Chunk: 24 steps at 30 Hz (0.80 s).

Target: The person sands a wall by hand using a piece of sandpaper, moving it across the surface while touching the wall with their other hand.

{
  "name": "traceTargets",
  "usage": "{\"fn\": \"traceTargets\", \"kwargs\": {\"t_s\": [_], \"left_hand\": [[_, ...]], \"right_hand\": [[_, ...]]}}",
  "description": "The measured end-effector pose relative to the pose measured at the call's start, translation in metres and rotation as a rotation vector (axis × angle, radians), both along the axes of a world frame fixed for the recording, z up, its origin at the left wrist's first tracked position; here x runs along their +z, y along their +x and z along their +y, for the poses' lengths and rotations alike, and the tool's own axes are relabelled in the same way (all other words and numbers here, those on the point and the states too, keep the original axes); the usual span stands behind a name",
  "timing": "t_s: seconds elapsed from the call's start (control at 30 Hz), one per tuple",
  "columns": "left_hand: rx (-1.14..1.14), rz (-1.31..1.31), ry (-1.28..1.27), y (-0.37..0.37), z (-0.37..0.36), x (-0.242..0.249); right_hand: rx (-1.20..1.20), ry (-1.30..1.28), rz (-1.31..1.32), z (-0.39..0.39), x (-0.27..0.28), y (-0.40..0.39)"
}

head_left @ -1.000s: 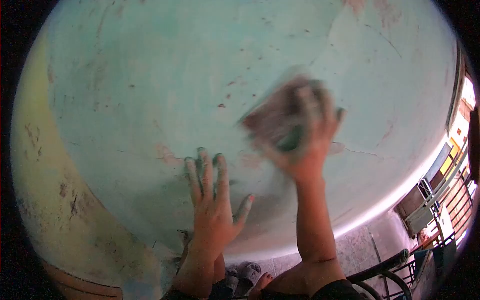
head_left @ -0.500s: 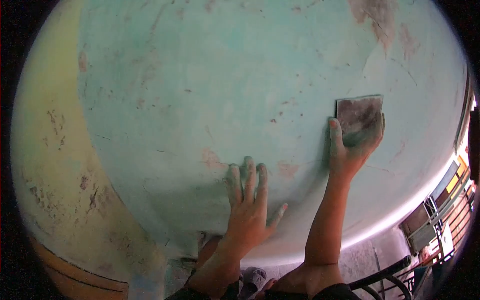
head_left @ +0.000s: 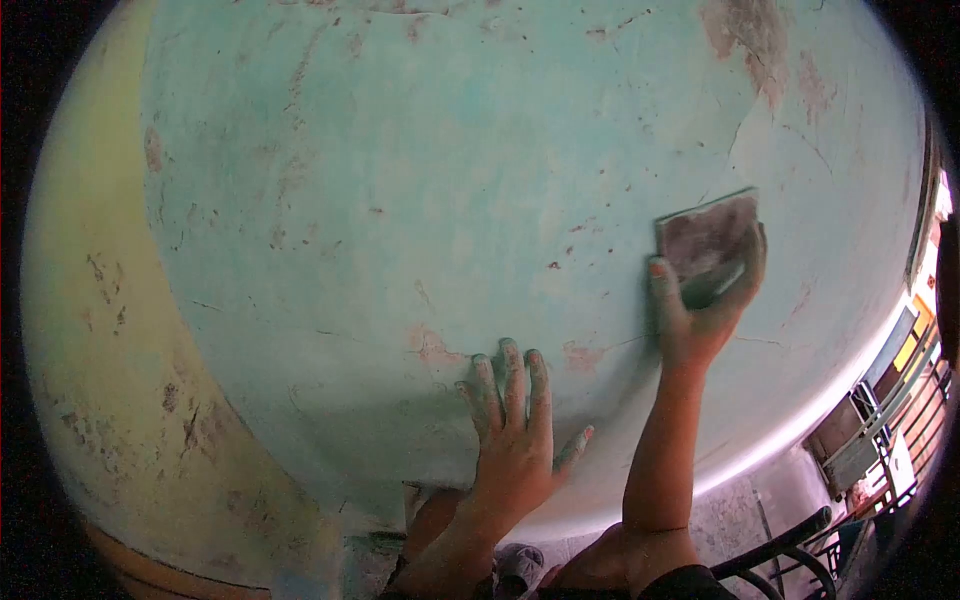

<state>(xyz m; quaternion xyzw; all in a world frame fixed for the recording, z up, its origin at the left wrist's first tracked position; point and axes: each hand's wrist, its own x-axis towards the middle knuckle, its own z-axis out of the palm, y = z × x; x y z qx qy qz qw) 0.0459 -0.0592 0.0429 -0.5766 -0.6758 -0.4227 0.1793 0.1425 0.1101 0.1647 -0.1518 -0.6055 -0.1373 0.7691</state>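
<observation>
My right hand grips a flat, square, brownish-grey sanding pad by its sides and holds it against the pale green wall. The pad is tilted, its right corner higher than its left. Lower and to the left, my left hand lies on the same wall with fingers spread and nothing in it. Whitish dust coats the fingers of both hands. The wall carries small chips, thin cracks and reddish worn patches, one patch just above the left fingertips.
A yellow, stained wall section borders the green on the left. A bare brownish patch shows at the upper right. A dark curved metal rail stands at the lower right, near railings. A shoe shows below.
The sanding pad has turned counterclockwise and shifted slightly left in my right hand. My left hand appears a little lower and farther right, as the view has also shifted slightly.
</observation>
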Motion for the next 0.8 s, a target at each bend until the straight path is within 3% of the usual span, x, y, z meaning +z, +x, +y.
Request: {"fn": "traceTargets", "kwargs": {"t_s": [0.17,0.23,0.33,0.47,0.67,0.73,0.8], "left_hand": [[-0.008,-0.015,-0.021,-0.001,-0.001,0.0],[-0.019,-0.024,-0.02,0.001,-0.001,0.0],[-0.015,-0.027,-0.019,0.001,0.0,0.0],[-0.012,-0.018,-0.026,0.002,0.0,0.002],[-0.036,-0.043,-0.059,0.002,0.001,0.003],[-0.029,-0.028,-0.063,0.001,0.002,0.0],[-0.025,-0.016,-0.075,0.001,0.001,-0.002]], "right_hand": [[-0.105,0.12,-0.356,-0.039,-0.005,-0.023],[-0.085,0.1,-0.328,-0.036,-0.004,-0.022],[-0.002,-0.013,-0.002,-0.001,-0.001,-0.006],[-0.043,-0.11,0.147,0.013,0.002,0.013],[0.019,0.189,-0.223,-0.019,-0.003,-0.013],[-0.129,0.195,-0.588,-0.04,-0.003,-0.015],[-0.099,0.198,-0.545,-0.037,-0.003,-0.016]]}}
